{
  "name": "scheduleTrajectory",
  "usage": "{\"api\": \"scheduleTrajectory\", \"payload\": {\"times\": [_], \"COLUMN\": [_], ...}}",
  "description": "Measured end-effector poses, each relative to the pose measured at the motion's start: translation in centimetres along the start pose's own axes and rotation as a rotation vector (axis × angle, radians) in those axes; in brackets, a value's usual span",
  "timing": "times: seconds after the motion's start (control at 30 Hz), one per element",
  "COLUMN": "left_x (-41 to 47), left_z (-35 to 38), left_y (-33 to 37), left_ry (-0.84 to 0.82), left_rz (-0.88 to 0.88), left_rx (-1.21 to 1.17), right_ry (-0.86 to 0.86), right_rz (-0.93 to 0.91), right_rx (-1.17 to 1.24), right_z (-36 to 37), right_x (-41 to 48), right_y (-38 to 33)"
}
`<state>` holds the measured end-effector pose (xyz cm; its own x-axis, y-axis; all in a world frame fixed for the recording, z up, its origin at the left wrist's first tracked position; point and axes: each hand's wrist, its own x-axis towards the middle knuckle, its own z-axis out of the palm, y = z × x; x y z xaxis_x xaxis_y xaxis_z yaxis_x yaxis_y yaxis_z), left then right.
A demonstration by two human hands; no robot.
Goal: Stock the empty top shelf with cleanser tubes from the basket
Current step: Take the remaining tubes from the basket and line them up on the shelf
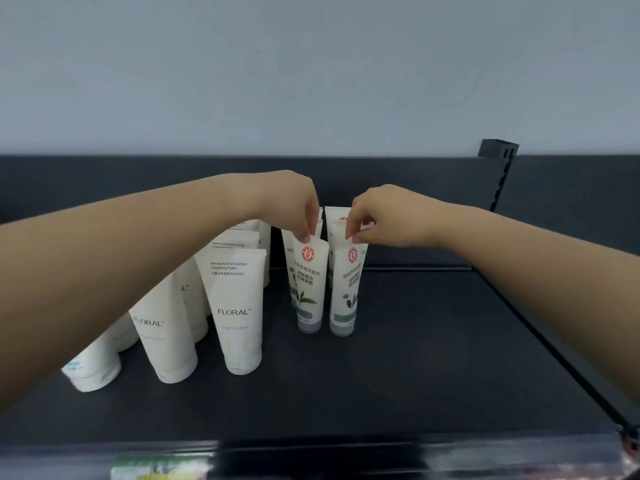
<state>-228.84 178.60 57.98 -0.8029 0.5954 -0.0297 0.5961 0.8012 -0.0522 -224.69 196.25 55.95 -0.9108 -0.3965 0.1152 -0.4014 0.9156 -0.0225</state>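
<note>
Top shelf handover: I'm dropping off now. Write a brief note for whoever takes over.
Left hand pinches the top edge of the front left red-seal tube; right hand pinches the front right red-seal tube.
Both stand cap-down on the shelf, more behind them.
FLORAL tubes stand in rows to their left.
Left to do: release both, then probably fill rightwards. Basket not in view.
</note>
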Motion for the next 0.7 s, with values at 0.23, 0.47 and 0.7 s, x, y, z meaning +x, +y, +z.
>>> {"api": "scheduleTrajectory", "payload": {"times": [0.23,0.47,0.7], "left_x": [-0.09,-0.30,-0.52], "left_z": [0.27,0.60,0.95], "left_y": [-0.22,-0.01,0.28], "left_ry": [0.016,0.017,0.047], "left_rz": [-0.003,-0.008,-0.032], "left_rx": [0.020,0.067,0.070], "right_ry": [0.018,0.007,0.022], "right_rz": [0.015,0.041,0.055], "right_rx": [0.083,0.029,0.033], "right_z": [0.48,0.45,0.35], "right_x": [0.09,-0.10,-0.65], "right_y": [0.21,0.36,0.52]}}
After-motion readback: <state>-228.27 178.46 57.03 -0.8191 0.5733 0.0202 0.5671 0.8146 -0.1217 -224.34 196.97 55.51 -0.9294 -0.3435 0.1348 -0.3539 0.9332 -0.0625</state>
